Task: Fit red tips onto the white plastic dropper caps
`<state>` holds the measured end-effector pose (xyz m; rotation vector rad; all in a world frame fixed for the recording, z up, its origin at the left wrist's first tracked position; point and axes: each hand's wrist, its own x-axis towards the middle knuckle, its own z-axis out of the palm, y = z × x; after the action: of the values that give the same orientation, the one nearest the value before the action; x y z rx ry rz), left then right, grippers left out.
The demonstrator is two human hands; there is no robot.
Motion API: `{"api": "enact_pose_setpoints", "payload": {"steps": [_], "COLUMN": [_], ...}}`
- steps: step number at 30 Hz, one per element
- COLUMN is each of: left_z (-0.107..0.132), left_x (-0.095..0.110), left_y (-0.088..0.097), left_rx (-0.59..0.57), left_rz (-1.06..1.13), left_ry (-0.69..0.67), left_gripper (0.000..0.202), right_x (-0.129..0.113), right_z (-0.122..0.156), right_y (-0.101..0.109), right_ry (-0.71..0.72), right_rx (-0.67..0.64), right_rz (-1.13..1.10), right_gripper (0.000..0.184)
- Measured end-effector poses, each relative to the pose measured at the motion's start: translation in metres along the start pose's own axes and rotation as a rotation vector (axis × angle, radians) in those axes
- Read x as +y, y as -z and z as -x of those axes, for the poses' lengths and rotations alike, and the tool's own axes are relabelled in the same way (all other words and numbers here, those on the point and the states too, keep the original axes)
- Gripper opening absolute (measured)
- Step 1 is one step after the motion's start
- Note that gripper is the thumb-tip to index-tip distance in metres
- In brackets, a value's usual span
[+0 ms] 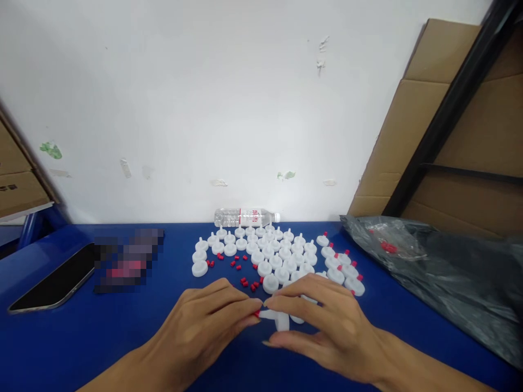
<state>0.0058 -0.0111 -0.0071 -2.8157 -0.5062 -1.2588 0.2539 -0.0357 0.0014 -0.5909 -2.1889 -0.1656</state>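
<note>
Counter (102,337): blue, against a white wall (245,98).
Bottle (227,218): on its side; red label print too small to read.
Box (20,191): dark print illegible; cut off at left.
Pixelated item (131,261): by the phone (57,279), unreadable.
Left hand (206,321): pinches a red cap (257,313), mostly hidden.
Right hand (335,321): grips a white lid (281,322), spout tip at the cap; some lids behind (271,283) partly covered.

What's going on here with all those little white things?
A person is holding a white spouted cap in the right hand, while the left hand pinches a small red piece at the tip of its spout. More white caps stand on the blue table, with loose red pieces lying among them. Over on the right, several white caps with red tips sit together. A clear bottle lies on its side behind.
</note>
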Motion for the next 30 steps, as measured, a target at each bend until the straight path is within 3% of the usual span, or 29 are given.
{"api": "enact_pose_setpoints", "payload": {"steps": [11, 23, 30], "left_z": [0.0, -0.002, -0.006], "left_x": [0.011, 0.017, 0.014], "left_y": [-0.001, -0.004, -0.005], "left_rx": [-0.093, -0.055, -0.134], "left_rz": [-0.085, 0.23, 0.344], "left_ry": [-0.03, 0.216, 0.352], "left_gripper": [0.013, 0.016, 0.017], "right_x": [-0.005, -0.008, -0.008], "right_z": [0.003, 0.001, -0.001], "right_y": [-0.002, -0.005, -0.003], "right_ry": [0.01, 0.114, 0.157], "right_rx": [-0.01, 0.089, 0.068], "right_rz": [0.006, 0.097, 0.15], "right_gripper": [0.023, 0.016, 0.013]}}
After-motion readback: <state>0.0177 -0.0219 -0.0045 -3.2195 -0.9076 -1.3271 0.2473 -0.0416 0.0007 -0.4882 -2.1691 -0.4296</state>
